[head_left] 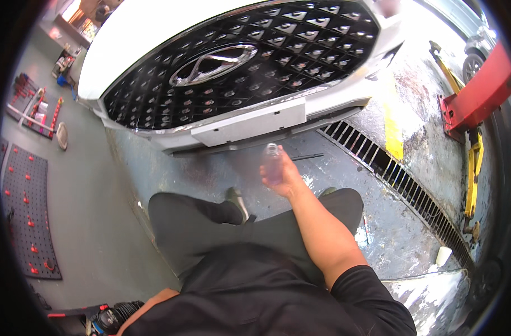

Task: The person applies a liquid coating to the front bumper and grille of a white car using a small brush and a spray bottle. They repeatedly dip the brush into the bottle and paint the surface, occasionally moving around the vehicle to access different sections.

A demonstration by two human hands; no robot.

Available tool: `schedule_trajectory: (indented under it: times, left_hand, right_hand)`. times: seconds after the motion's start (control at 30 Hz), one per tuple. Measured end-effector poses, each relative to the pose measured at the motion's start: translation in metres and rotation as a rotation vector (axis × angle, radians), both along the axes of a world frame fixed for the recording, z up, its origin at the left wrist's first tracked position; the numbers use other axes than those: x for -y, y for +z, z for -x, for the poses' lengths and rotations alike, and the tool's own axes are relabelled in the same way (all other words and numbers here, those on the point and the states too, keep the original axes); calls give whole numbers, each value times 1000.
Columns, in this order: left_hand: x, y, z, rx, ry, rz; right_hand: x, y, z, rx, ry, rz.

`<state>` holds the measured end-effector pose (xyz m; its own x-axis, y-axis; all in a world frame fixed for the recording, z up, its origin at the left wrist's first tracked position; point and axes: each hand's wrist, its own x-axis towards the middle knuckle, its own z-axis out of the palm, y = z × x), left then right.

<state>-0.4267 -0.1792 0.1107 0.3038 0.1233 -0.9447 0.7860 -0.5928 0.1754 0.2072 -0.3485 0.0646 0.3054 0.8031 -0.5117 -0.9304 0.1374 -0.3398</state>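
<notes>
Your right hand [280, 173] is stretched out ahead of you, fingers wrapped around a small clear, faintly purple bottle [272, 162] with a pale cap, held roughly upright so its long axis runs up toward the car; your left hand is not in view, only a bit of the left arm near the lower edge by a black and red power tool [107, 319], so you cannot tell whether it is open or closed. Straight beyond the bottle's cap stands the white car front with its wide black diamond-mesh grille [238, 61], the chrome winged emblem up and to the left of your hand. Closer, just above the bottle, sits the blank white rectangular plate mount [250, 124] on the lower bumper. The right hand is the only one near it, apart from it and not touching. To your right a long metal floor drain grate [401, 187] runs diagonally across the wet grey floor. Your black-trousered knees are below the hand. A small white cup-like object [443, 255] lies beside the grate's far end.
</notes>
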Motion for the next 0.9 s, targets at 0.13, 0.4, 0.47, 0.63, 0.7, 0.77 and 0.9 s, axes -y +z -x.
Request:
schedule_trajectory:
  times: [0.13, 0.4, 0.47, 0.63, 0.7, 0.77, 0.9]
  left_hand:
    - [-23, -9, -61, 26, -10, -53]
    - [-61, -19, -139, 25, -48, -75]
    - [-62, -19, -140, 10, -52, -65]
    - [-53, -19, -113, -17, -74, 3]
    - [-31, -19, -85, -49, -96, 56]
    - [-2, -22, -61, -133, -143, 137]
    - [43, -18, -39, -425, -363, 467]
  right_hand:
    - [-22, 0, 9, -7, -109, -51]
    - [-45, 43, 30, -81, -141, -36]
    - [-47, 47, 33, -78, -138, -31]
    - [-45, 45, 26, -130, -78, -45]
    - [-37, 50, 21, -121, -103, -83]
    - [-31, 53, 17, -101, -110, -116]
    - [-28, 55, 11, -164, -126, -104]
